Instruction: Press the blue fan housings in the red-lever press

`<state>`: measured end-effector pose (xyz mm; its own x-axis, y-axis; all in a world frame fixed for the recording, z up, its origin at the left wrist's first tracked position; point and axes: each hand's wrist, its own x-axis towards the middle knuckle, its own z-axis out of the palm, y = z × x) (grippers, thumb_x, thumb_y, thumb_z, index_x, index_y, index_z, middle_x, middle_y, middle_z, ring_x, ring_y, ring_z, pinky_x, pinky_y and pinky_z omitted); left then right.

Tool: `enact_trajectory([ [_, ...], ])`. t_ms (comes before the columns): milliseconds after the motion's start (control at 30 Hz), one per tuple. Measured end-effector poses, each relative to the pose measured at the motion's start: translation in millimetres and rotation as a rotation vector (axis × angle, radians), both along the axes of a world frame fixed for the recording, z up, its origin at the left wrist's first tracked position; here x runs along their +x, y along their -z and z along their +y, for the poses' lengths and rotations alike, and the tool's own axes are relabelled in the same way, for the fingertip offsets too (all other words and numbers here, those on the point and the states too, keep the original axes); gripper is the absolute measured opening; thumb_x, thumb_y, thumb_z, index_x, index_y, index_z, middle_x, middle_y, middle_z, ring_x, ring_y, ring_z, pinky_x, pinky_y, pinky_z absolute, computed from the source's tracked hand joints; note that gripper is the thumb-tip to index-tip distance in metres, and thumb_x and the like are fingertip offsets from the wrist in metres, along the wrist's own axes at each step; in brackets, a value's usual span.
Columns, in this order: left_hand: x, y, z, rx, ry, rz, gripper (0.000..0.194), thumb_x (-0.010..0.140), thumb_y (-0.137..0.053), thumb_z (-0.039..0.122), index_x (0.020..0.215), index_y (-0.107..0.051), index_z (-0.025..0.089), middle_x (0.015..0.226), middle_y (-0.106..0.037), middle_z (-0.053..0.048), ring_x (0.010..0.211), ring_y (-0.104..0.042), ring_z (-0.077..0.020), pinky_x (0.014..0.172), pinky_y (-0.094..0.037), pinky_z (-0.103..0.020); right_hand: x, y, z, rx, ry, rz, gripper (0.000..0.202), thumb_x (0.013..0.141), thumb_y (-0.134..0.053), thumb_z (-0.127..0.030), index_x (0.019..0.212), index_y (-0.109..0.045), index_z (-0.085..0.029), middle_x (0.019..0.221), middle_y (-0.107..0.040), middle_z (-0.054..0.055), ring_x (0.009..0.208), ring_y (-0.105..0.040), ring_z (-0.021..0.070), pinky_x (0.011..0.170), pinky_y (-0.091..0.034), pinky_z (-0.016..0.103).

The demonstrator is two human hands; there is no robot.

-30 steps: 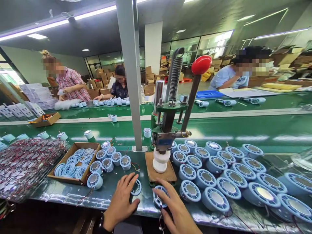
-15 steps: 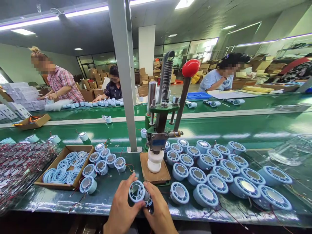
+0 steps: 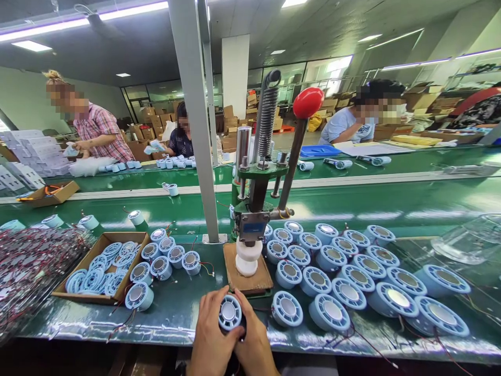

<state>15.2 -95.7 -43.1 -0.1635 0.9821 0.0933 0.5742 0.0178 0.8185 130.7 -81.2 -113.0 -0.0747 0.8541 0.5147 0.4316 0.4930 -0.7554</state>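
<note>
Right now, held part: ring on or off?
On: blue ring surrounds silver disc, between left hand and right hand; full seating, cannot tell.

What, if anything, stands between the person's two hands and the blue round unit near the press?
Nothing visible: the left hand and right hand grasp the blue round unit directly, in front of the press.

Press (image 3: 253, 223) blocks beyond housing (image 3: 230, 312), bare bench (image 3: 170, 310) lies left

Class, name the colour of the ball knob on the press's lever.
The ball knob is bright red, showing best in the head view.
</note>
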Motion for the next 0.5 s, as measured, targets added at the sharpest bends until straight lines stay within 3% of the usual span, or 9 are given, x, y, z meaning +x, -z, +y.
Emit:
enact_trajectory([
  [267, 1.9, -3.0, 1.1, -0.055, -0.057, -0.051, 0.071, 0.057, -0.064, 0.006, 0.126, -0.062, 0.023, 0.125, -0.065, -0.008, 0.122, -0.057, -0.0302, 0.107, -0.046, -0.046, -1.1, 3.1, -2.2, 0.034, 0.020, 0.013, 0.072, 0.073, -0.049, -0.005, 0.143, -0.048, -0.018, 0.133, -0.062, 0.009, 0.115, -0.066, 0.0207, 0.094, -0.057, 0.029],
  [400, -0.3, 6.1, -0.8, -0.023, -0.029, -0.045, 0.066, 0.061, -0.063, 0.008, 0.126, -0.064, 0.024, 0.125, -0.065, -0.008, 0.122, -0.058, -0.0306, 0.107, -0.046, -0.046, -2.1, 3.3, -2.4, -0.018, 0.018, 0.020, 0.072, 0.075, -0.050, -0.005, 0.145, -0.046, -0.021, 0.132, -0.063, 0.008, 0.112, -0.067, 0.0206, 0.093, -0.058, 0.029],
  [500, -2.1, 15.0, -3.4, -0.010, -0.008, -0.036, 0.066, 0.064, -0.062, 0.009, 0.129, -0.063, 0.024, 0.126, -0.065, -0.009, 0.122, -0.058, -0.0304, 0.107, -0.046, -0.046, -2.6, 2.9, -1.3, -0.085, -0.015, 0.043, 0.076, 0.078, -0.055, -0.010, 0.151, -0.036, -0.019, 0.124, -0.068, 0.008, 0.104, -0.071, 0.0202, 0.087, -0.060, 0.027],
])
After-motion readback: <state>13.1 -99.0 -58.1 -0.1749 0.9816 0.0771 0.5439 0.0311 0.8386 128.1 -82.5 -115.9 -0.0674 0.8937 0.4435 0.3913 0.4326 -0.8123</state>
